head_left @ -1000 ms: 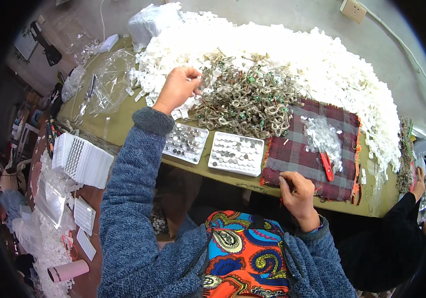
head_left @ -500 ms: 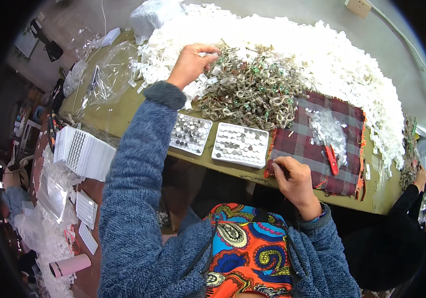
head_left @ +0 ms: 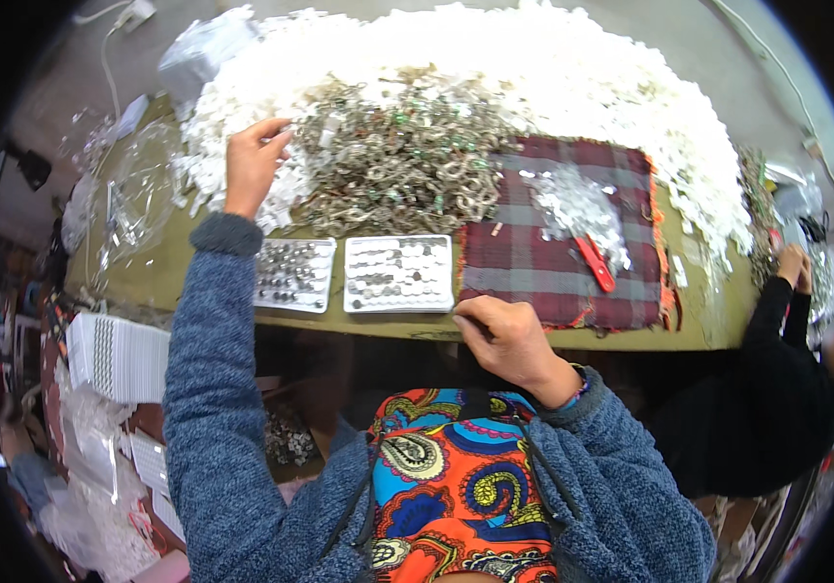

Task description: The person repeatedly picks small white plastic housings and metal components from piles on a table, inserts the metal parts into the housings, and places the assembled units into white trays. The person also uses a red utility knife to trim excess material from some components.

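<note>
On the green table point(head_left: 174, 272), a tangled greyish heap point(head_left: 407, 146), longest side to side, lies just right of the barely parted fingertips of the nearer left hand point(head_left: 254, 170) and beyond the curled fingers of the right hand point(head_left: 514, 340), though whether either holds anything I cannot tell.

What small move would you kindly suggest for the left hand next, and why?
I would perhaps move the left hand slightly rightward to the tangled heap: its fingers point that way, and I can make out no piece between them. The right hand is at the near edge of the table.
</note>
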Available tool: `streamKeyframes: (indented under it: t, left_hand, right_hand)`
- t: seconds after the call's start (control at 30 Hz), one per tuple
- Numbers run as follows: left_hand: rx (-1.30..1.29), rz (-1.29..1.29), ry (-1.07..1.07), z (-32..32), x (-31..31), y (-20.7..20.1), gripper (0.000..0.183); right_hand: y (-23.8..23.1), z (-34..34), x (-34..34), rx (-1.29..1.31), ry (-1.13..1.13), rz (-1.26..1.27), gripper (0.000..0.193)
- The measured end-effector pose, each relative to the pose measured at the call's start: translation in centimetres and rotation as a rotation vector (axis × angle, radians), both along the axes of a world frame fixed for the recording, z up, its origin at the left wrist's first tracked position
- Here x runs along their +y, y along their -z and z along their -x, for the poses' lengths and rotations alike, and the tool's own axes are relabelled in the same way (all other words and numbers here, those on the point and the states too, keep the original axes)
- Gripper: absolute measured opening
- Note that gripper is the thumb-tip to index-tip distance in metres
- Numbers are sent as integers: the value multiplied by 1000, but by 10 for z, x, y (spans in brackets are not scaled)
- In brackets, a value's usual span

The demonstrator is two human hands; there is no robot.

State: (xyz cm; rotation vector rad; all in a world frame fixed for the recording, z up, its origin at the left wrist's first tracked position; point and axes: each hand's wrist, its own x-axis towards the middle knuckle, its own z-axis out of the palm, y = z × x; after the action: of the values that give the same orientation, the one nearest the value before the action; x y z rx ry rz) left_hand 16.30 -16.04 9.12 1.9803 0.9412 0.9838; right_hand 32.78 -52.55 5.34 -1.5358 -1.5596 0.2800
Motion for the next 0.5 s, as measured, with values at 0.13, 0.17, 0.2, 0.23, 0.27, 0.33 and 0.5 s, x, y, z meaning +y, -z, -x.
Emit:
streamKeyframes:
  t: [0.13, 0.17, 0.2, 0.23, 0.27, 0.33, 0.5]
  left_hand:
    - [97, 44, 81, 11, -11, 11, 51]
    - [108, 5, 65, 17, -16, 11, 51]
    - [132, -36, 33, 24, -20, 9, 51]
    - [149, -91, 6, 33, -25, 7, 51]
    - [149, -64, -48, 45, -29, 3, 39]
    - [185, -67, -138, 74, -43, 3, 31]
    - [451, -224, -365, 133, -86, 24, 15]
  right_hand:
    - [4, -1, -12, 16, 34, 9, 8]
    - [3, -3, -14, 20, 45, 24, 8]
    - [2, -4, -16, 35, 77, 18, 8]
    - [-1, -5, -18, 53, 104, 27, 9]
    - [-4, -4, -17, 82, 113, 36, 9]
    - [-12, 3, -14, 234, 75, 171, 9]
    - [-33, 37, 27, 191, -189, 136, 11]
